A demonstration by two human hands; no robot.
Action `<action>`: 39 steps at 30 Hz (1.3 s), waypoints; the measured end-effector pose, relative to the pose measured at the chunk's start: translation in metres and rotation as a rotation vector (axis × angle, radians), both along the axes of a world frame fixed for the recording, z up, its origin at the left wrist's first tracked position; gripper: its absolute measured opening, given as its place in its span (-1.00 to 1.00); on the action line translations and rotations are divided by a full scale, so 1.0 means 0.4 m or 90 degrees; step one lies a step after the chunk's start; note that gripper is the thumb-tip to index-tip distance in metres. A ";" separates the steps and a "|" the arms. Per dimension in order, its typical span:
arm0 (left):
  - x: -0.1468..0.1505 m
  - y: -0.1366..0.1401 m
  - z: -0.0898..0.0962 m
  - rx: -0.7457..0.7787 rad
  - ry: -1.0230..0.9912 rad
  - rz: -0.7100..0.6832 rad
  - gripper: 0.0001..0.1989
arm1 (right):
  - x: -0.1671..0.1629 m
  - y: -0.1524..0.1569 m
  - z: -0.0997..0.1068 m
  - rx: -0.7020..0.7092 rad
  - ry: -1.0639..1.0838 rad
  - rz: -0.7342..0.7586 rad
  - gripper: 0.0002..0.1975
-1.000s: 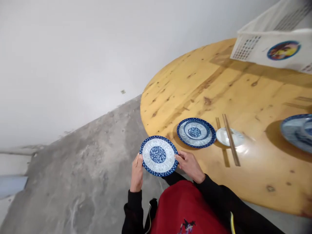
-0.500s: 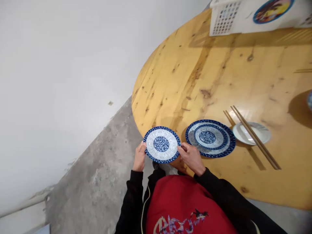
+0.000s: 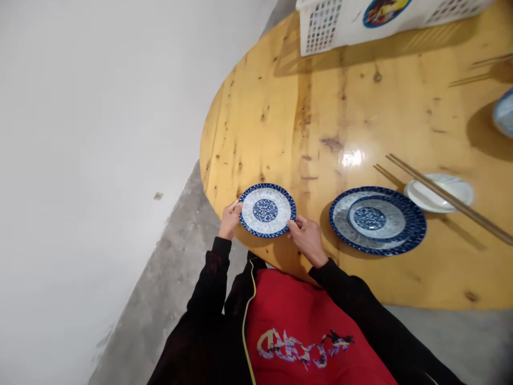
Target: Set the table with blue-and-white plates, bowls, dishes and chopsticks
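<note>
Between my two hands is a blue-and-white plate [image 3: 265,210] with a dark blue patterned rim and a patterned centre. My left hand [image 3: 230,219] grips its left edge, thumb on top. On the lower right edge my right hand [image 3: 308,238] pinches the rim. The plate is over the near left part of the wooden table [image 3: 256,128]; whether it touches the surface I cannot tell. Just right of my right hand, a small blue-and-white plate [image 3: 371,218] sits on a larger blue-rimmed plate [image 3: 417,230].
Chopsticks [image 3: 452,200] lie across a small white dish [image 3: 460,187] beside the stacked plates. A blue-and-white bowl [image 3: 505,113] is at the right edge. At the back stands a white plastic basket [image 3: 348,29]. A white wall [image 3: 100,133] rises on the left.
Both hands have carried the plate forward, from the table's edge to over the tabletop. The view has also shifted, so the stacked plates and dish appear farther right.
</note>
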State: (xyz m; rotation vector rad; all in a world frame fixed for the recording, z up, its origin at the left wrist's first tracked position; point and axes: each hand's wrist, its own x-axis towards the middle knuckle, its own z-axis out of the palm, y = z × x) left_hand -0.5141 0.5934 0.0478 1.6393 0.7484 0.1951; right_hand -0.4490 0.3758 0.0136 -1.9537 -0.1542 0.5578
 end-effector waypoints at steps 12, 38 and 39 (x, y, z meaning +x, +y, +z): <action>0.215 0.398 -0.080 0.087 0.001 -0.197 -0.77 | -0.022 0.383 -0.062 0.019 0.113 -0.181 -0.88; 0.527 0.547 -0.148 0.260 -0.017 -0.285 -0.67 | 0.125 0.607 -0.058 0.070 0.192 -0.328 -0.82; 0.536 0.545 -0.155 0.251 -0.015 -0.288 -0.65 | 0.130 0.606 -0.062 0.076 0.194 -0.332 -0.82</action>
